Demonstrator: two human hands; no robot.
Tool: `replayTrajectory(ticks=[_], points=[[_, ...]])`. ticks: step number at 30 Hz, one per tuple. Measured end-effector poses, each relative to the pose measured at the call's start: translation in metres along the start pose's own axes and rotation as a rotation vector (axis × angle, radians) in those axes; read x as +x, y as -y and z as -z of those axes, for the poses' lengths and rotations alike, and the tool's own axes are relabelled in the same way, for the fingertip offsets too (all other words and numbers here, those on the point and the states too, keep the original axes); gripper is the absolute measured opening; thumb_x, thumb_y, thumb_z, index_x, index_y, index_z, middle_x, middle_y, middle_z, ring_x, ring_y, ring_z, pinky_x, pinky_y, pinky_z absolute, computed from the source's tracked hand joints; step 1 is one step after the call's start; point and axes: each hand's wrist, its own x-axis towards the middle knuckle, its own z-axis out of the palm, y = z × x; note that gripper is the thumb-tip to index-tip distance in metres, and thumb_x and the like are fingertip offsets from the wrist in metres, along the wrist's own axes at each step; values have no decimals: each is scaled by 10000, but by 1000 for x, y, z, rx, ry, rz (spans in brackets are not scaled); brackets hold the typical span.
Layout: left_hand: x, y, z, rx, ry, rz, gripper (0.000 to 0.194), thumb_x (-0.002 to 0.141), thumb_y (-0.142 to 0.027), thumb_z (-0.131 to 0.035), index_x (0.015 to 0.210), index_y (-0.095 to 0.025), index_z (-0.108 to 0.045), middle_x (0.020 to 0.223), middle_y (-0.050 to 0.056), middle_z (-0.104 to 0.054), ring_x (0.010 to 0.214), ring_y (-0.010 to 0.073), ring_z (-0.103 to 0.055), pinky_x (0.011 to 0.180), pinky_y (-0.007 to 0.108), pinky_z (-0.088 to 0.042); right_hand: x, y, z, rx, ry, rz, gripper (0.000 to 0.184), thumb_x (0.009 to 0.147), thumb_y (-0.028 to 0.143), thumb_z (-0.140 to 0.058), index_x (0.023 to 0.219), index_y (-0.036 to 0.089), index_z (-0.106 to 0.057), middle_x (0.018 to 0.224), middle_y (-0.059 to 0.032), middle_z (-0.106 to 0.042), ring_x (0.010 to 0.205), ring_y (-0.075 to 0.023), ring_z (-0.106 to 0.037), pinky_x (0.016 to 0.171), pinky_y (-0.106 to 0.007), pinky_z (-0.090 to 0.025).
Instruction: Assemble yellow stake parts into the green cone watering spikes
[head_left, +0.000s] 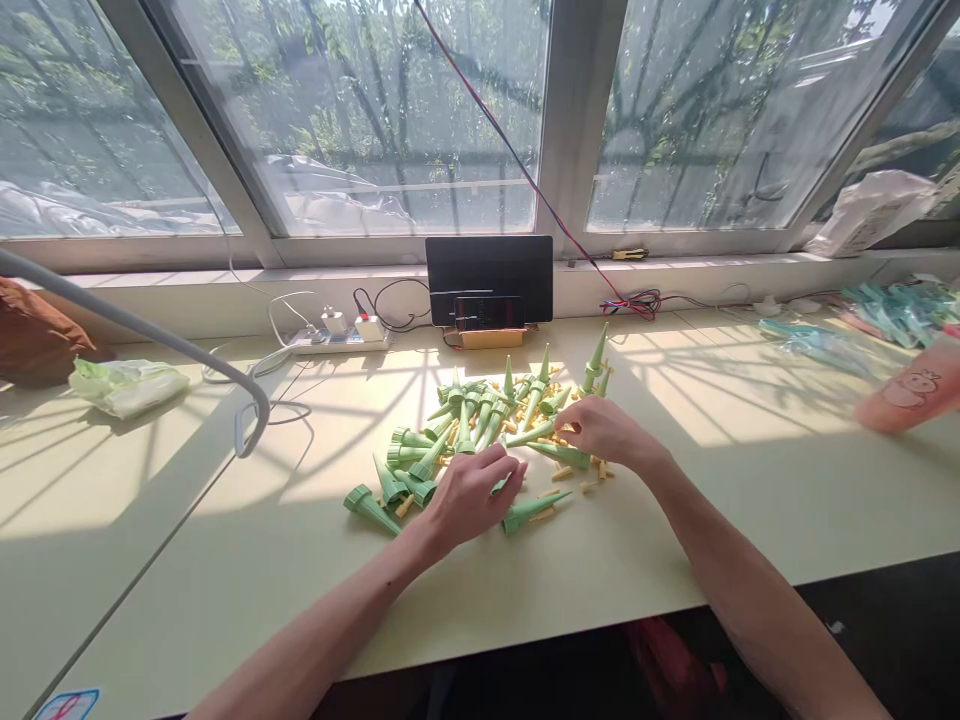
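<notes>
A loose pile of green plastic cone-shaped spikes (491,418) with ribbed collars lies mid-table, mixed with small yellow pegs (562,473). Over the front of the pile is my left hand (474,492), its fingers curled closed; whatever is in them is hidden. My right hand (606,432) reaches in at the pile's right side with fingers pinched together. Its fingertips meet the narrow end of one green spike (531,434), but I cannot tell whether they grip it or a small peg. Another spike (525,512) lies just right of my left hand.
Behind the pile a phone (489,313) leans against a black tablet (487,262). A power strip (341,342) with cables stands left of them. A grey curved bar (150,315) juts in from the left. At right lie a pink cup (911,390) and plastic bags (814,342).
</notes>
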Motion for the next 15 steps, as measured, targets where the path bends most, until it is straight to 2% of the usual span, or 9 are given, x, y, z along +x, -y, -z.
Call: replayTrajectory(ticks=[15], points=[[0, -1, -1, 12, 16, -15, 306, 926, -189, -477, 624, -163, -520, 582, -33, -396, 474, 69, -291, 430, 221, -231, 3, -1, -5, 2, 33, -26, 164, 766, 130, -624, 727, 220, -756, 627, -7, -633, 583, -120, -516, 520, -223, -282]])
